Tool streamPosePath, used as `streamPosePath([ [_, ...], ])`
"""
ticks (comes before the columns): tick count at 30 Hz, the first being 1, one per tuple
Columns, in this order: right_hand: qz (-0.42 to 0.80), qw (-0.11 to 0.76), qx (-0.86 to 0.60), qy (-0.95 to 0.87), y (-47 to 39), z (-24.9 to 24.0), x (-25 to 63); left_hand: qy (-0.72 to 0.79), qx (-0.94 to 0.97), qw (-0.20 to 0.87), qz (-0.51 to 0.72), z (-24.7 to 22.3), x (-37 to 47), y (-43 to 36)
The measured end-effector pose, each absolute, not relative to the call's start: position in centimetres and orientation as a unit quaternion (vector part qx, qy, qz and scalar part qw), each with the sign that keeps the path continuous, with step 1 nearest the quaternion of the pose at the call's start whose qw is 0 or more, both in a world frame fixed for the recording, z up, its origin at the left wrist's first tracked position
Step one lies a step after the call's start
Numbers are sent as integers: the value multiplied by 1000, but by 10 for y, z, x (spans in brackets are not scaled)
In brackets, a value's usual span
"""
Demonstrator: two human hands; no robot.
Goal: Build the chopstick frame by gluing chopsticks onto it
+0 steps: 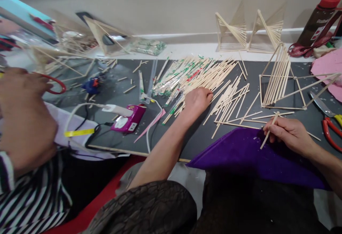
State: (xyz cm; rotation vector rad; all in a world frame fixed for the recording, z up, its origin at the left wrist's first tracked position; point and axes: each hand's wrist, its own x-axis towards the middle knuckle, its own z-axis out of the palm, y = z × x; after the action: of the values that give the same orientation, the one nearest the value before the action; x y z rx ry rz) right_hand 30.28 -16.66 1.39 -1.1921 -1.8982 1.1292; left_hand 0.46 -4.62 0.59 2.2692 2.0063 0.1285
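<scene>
My left hand [197,102] lies on the pile of loose wooden chopsticks [216,75], its fingers curled and partly hidden by the hand itself. What they hold, if anything, does not show. Between thumb and fingers of my right hand [292,134] a short wooden stick [269,130] is pinched, tilted above the purple cloth [232,152]. Beyond this hand stands a frame of glued sticks [280,79] with a slanting row of sticks across it. A smaller heap of bare sticks [229,100] lies between my hands.
Wrapped chopsticks [173,75] lie left of the loose ones. A purple power adapter [128,119] with cables sits further left. Pliers [327,120] and a bottle [317,23] are at right. Two twisted stick models [231,32] stand by the wall. A co-worker's hand [24,84] holds red-handled scissors.
</scene>
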Motion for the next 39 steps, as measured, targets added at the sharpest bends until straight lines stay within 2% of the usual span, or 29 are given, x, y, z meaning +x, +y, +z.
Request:
streamPosePath([
  [3,427,313,-450,-719,-166,14,302,651,758,-9,-41,3,20,-51],
  [6,424,318,-444,-722,-166,14,302,640,765,-28,-69,-1,29,-55],
  [9,434,322,-438,-718,-166,14,303,647,760,-37,-51,-3,28,-53],
  [12,471,332,-443,-687,-167,13,303,669,741,-3,45,1,21,-46],
  [15,522,348,-451,-635,-166,14,303,656,699,153,240,12,22,-48],
  [17,546,365,-455,-602,-164,16,302,598,633,342,353,20,34,-58],
  [20,545,403,-472,-564,-160,17,303,498,537,578,359,27,66,-82],
  [23,519,453,-492,-533,-154,18,306,444,480,694,301,26,97,-102],
  [26,496,498,-502,-505,-150,19,310,447,466,710,282,23,117,-109],
  [31,463,538,-492,-504,-146,23,317,431,536,676,265,23,130,-111],
  [39,386,479,-499,-610,-149,29,325,377,653,588,293,10,144,-123],
])
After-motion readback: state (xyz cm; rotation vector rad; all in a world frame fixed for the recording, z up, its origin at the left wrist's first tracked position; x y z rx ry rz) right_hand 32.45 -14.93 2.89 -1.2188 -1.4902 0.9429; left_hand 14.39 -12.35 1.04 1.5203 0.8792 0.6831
